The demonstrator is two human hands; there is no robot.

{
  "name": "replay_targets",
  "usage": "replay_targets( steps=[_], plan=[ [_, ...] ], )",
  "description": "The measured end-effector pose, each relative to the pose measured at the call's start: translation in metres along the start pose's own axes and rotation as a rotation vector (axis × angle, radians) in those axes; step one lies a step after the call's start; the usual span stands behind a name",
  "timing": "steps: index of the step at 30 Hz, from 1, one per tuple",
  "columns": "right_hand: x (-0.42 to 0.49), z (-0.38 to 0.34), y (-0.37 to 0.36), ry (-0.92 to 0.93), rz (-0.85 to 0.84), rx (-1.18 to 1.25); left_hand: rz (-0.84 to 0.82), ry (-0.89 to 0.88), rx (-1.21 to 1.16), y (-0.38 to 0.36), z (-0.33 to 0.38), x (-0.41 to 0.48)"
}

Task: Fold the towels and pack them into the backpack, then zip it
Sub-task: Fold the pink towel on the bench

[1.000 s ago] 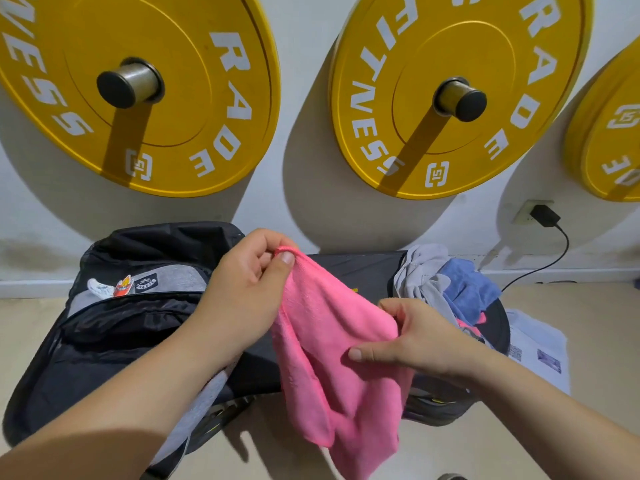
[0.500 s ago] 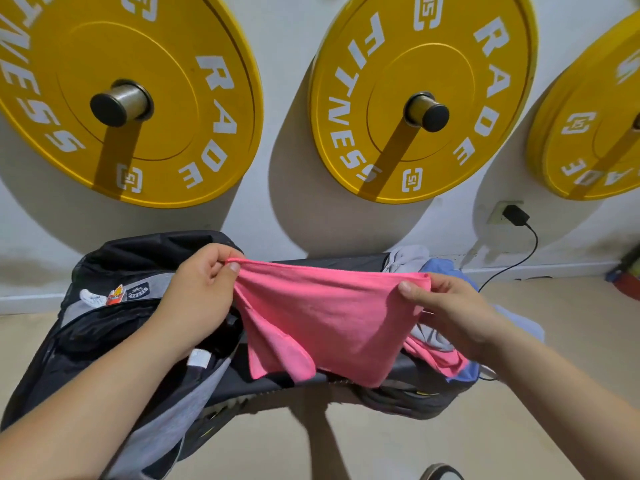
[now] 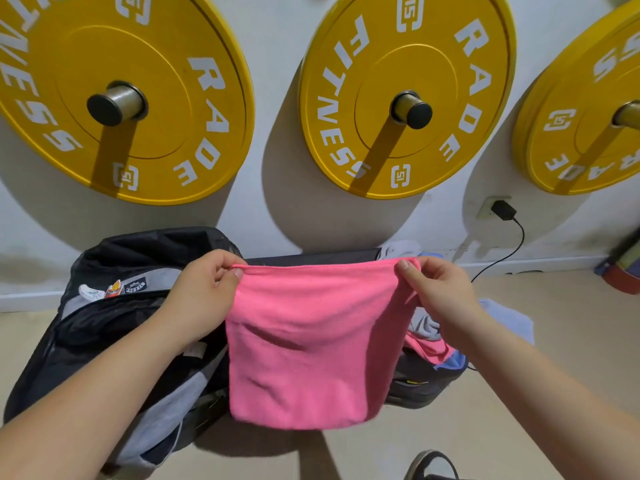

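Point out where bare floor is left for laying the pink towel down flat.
Bare floor lies right of the towel pile, toward the wall cable, and in front, between backpack and shoe. The black surface behind the pink towel is crowded.

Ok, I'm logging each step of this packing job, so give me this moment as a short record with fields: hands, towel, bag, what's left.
left hand: pinches the top left corner of the pink cloth towel
right hand: pinches its top right corner
towel state: held up, spread flat, hanging in the air
black and grey fabric backpack: lies open to the left
remaining towels: grey, blue and pink crumpled pile behind the right hand
zip: not yet closed
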State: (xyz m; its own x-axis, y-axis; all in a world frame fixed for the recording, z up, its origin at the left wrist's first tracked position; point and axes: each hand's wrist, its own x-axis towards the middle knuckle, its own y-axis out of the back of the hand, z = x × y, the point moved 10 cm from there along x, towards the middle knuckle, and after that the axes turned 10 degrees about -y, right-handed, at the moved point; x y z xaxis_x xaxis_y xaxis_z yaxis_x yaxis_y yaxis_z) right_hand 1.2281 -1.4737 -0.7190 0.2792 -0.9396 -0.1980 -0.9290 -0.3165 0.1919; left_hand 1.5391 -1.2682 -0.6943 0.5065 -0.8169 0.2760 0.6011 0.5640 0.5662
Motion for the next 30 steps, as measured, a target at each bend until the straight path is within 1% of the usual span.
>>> replay_targets(
  steps=[3,5,8,11,14,16,17,19,20,21,23,25,27,30],
  plan=[
    [0.005,-0.003,-0.004,0.062,0.046,-0.065,0.005,-0.029,0.132,0.004,-0.009,0.011],
    [0.013,-0.007,-0.007,0.07,0.093,-0.075,0.064,-0.034,0.177,0.012,-0.011,0.021],
    [0.031,-0.025,-0.017,0.043,0.086,0.04,0.189,-0.066,0.117,0.023,-0.002,0.038],
    [0.045,-0.062,-0.021,0.144,0.105,0.108,0.294,-0.079,0.03,0.032,0.009,0.045],
    [0.041,-0.076,-0.015,0.24,0.121,0.198,0.301,-0.087,-0.027,0.029,0.009,0.044],
    [0.039,-0.058,-0.017,0.243,0.098,0.128,0.247,-0.077,-0.01,0.02,-0.002,0.042],
    [0.04,-0.044,-0.019,0.23,0.085,0.041,0.204,-0.058,0.004,0.012,-0.01,0.039],
    [0.041,-0.011,-0.022,0.2,0.045,-0.176,0.065,-0.005,0.062,-0.008,-0.034,0.031],
    [0.04,0.003,-0.026,0.189,-0.001,-0.293,-0.023,0.018,0.108,-0.019,-0.046,0.025],
    [0.037,0.018,-0.032,0.178,-0.075,-0.423,-0.114,0.035,0.159,-0.03,-0.06,0.018],
    [0.028,0.053,-0.048,0.15,-0.275,-0.692,-0.272,0.087,0.22,-0.049,-0.089,0.002],
    [0.019,0.085,-0.056,0.084,-0.429,-0.899,-0.37,0.136,0.233,-0.058,-0.11,-0.012],
    [0.013,0.097,-0.057,0.046,-0.477,-1.0,-0.429,0.149,0.249,-0.063,-0.117,-0.021],
    [0.007,0.099,-0.056,-0.003,-0.492,-0.948,-0.541,0.209,0.215,-0.074,-0.126,-0.035]
  ],
)
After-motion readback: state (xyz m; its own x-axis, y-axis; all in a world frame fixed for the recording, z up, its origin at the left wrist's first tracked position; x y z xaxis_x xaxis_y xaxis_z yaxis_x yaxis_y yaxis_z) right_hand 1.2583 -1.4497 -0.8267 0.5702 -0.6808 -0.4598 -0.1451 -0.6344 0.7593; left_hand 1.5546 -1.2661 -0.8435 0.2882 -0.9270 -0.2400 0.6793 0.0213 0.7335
